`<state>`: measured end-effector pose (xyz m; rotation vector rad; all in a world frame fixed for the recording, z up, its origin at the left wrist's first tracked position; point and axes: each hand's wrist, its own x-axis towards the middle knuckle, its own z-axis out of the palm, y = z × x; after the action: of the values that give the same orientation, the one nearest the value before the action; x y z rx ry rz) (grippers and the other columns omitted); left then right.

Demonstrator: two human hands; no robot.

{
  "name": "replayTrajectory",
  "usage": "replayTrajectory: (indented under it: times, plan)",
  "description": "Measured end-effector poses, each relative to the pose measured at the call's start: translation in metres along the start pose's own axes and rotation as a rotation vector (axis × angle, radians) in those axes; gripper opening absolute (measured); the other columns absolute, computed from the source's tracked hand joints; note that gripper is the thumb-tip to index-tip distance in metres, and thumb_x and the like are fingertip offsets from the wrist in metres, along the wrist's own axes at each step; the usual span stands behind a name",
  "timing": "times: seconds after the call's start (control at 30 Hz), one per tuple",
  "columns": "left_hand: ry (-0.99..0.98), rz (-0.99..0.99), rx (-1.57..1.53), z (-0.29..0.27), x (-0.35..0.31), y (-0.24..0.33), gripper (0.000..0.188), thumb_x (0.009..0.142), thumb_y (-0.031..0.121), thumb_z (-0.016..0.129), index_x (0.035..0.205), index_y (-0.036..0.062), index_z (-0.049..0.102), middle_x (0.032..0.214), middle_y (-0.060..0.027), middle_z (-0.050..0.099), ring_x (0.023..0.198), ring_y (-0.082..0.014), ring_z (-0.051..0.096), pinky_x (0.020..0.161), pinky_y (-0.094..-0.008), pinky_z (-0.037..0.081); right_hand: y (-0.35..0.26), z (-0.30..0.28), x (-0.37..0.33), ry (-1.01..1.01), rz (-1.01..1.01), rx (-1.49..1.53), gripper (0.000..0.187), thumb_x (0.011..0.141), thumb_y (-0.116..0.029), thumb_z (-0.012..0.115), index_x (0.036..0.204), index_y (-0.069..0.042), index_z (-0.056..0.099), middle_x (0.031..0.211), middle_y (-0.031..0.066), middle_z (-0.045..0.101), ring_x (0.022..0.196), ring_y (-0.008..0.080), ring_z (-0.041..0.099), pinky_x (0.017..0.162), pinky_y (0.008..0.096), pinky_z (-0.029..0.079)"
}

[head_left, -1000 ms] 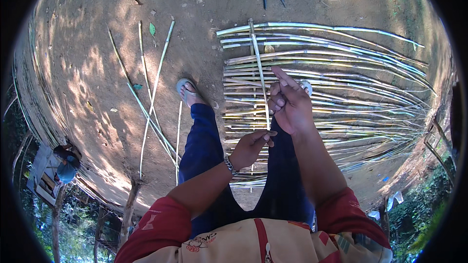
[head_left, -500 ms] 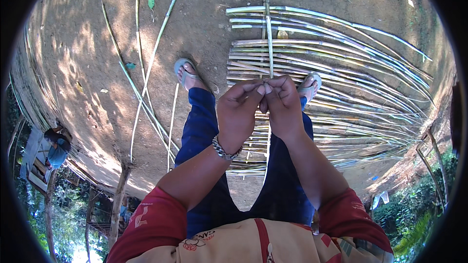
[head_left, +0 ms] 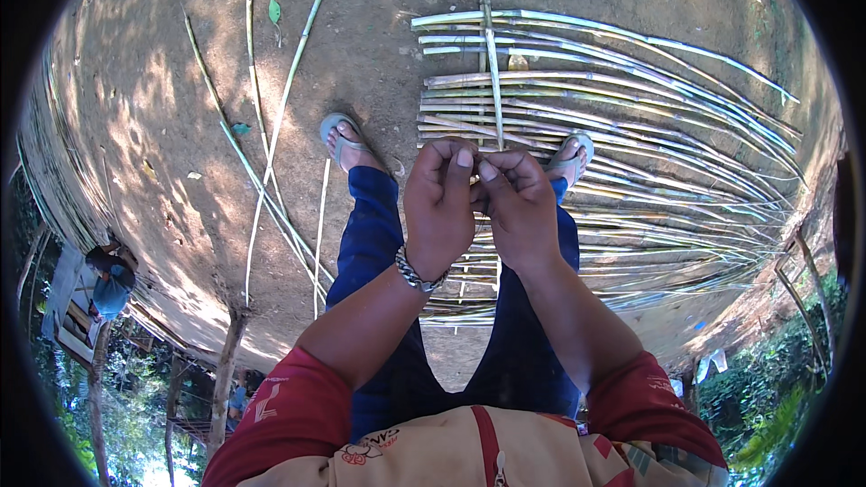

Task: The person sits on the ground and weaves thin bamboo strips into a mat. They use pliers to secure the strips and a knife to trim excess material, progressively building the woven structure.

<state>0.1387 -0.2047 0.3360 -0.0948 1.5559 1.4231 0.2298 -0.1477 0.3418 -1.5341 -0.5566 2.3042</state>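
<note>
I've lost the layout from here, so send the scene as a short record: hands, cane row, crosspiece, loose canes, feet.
Left hand: fingers curled, close beside the right; anything pinched is hidden
Right hand: fingers curled; grip unclear
Cane row: many canes side by side on the dirt, fanning rightward
Crosspiece: pale, across the canes near their left ends, partly behind the hands
Loose canes: several at left, some crossing
Feet: sandalled; left foot left of the row, right foot amid it
</note>
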Motion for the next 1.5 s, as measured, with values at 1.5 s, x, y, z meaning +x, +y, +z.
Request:
replayTrajectory:
  times: [1.5]
  plan:
    - [0.404,0.066,-0.265,-0.128,0.082,0.069,0.013,0.105,0.018,0.055,0.096,0.0084,0.055,0.075,0.0003,0.053,0.064,-0.0097,0.048,0.056,-0.0233,0.042,-0.002,-0.130,-0.061,-0.253,-0.374,-1.333,0.015,0.084,0.000,0.067,0.095,-0.009,0.063,0.083,0.0095,0.069,0.075,0.0322,0.070,0.062,0.0415,0.054]
